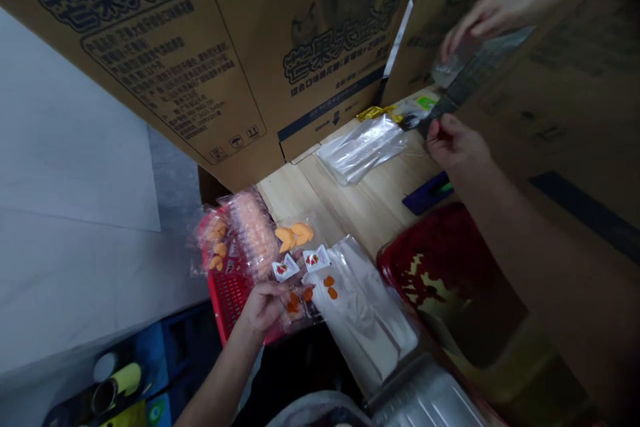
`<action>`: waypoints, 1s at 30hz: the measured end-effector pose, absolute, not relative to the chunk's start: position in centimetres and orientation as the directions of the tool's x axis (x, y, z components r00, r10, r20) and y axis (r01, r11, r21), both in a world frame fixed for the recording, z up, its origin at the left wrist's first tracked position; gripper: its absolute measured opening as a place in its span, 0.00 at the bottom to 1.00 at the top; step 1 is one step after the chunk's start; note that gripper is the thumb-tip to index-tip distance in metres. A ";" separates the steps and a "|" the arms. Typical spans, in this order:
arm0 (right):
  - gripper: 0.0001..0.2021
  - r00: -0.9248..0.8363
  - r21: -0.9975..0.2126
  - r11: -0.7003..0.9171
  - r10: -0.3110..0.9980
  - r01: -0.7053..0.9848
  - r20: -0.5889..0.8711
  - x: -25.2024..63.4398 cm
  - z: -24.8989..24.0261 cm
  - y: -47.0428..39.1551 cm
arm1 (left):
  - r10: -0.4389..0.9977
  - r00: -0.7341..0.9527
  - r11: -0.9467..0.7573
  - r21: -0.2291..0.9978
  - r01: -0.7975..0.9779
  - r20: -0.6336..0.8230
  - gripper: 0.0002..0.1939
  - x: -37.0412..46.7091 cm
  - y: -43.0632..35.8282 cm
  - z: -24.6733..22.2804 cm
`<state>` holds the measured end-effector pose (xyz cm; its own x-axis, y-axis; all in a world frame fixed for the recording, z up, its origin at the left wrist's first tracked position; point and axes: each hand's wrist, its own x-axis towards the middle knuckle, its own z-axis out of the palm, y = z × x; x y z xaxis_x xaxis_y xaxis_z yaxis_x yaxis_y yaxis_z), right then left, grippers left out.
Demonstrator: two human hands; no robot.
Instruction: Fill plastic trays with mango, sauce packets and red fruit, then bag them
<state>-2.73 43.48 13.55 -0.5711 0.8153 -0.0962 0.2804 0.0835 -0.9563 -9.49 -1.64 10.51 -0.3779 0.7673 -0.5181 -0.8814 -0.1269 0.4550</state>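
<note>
Left hand [264, 305] pinching a clear packet [295, 305] near the desk's [297, 193] left edge, plastic sleeves [367, 313] slanting just right of it; right hand [459, 143] farther off, its grip impossible to tell.

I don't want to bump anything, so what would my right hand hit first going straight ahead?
Your right hand would probably meet the white packet with green; depth is unclear.

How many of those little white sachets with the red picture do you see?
2. One white sachet is just above the left hand; the other is right of it, by the clear bags. More may be hidden.
</note>
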 end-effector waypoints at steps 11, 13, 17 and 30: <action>0.07 -0.080 -0.768 -0.379 0.871 0.516 -0.484 22.1 9.2 22.7 | 0.793 -0.266 -0.024 0.408 -0.913 -0.548 0.33 -7.6 1.4 10.0; 0.08 0.017 -0.746 -0.380 0.896 0.547 -0.444 25.3 7.8 20.8 | 0.815 -0.230 0.003 0.400 -0.916 -0.532 0.33 -6.9 1.8 10.0; 0.11 0.112 -0.703 -0.350 0.926 0.620 -0.362 28.6 6.0 18.8 | 0.852 -0.178 0.047 0.410 -0.911 -0.492 0.32 -5.4 2.4 10.1; 0.12 -0.194 -0.380 0.106 0.960 0.919 -0.203 26.0 8.9 19.0 | 0.821 -0.194 0.057 0.414 -0.908 -0.537 0.37 -3.3 2.9 9.5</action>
<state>25.98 18.99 8.89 -0.1944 0.9597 -0.2028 0.9188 0.1058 -0.3803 -3.25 2.87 9.48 -0.1937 0.8212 -0.5368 -0.9083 0.0566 0.4144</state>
